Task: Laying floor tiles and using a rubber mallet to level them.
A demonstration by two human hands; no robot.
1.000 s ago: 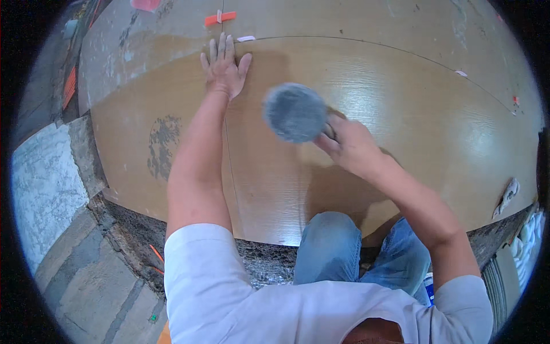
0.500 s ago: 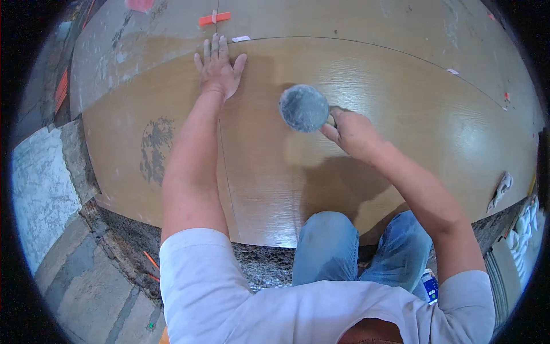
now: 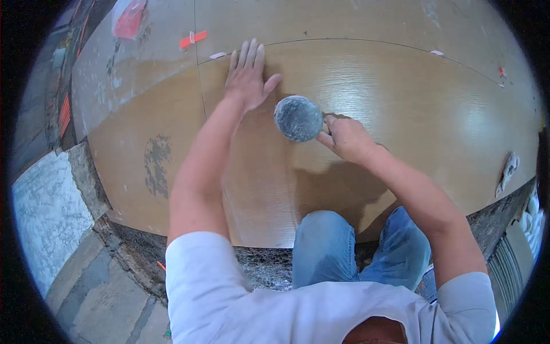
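My left hand (image 3: 249, 80) lies flat on a glossy tan floor tile (image 3: 258, 200), its fingers stretched out and the thumb apart, just right of a joint line. In my right hand (image 3: 346, 137) is the short handle of a rubber mallet (image 3: 298, 118), gripped with the fingers wrapped round. Its round, dusty grey head faces up at me, right of my left hand and over the tile. Whether the head touches the tile cannot be made out. Beyond my left fingertips, a small white clip (image 3: 217, 55) sits at the far joint, near an orange wedge (image 3: 193, 39).
A pinkish-red plastic bag (image 3: 130, 20) lies at the far left. Another white clip (image 3: 436, 53) stands along the far joint. A crumpled rag (image 3: 507, 172) rests near the right edge. My knees (image 3: 323, 246) are at the tile's near edge, beside rough dark mortar (image 3: 260, 266).
My left hand has slid to the right over the tile, off the joint line. The mallet has shifted slightly toward me relative to the tile, still in my right hand. The view has turned a little.
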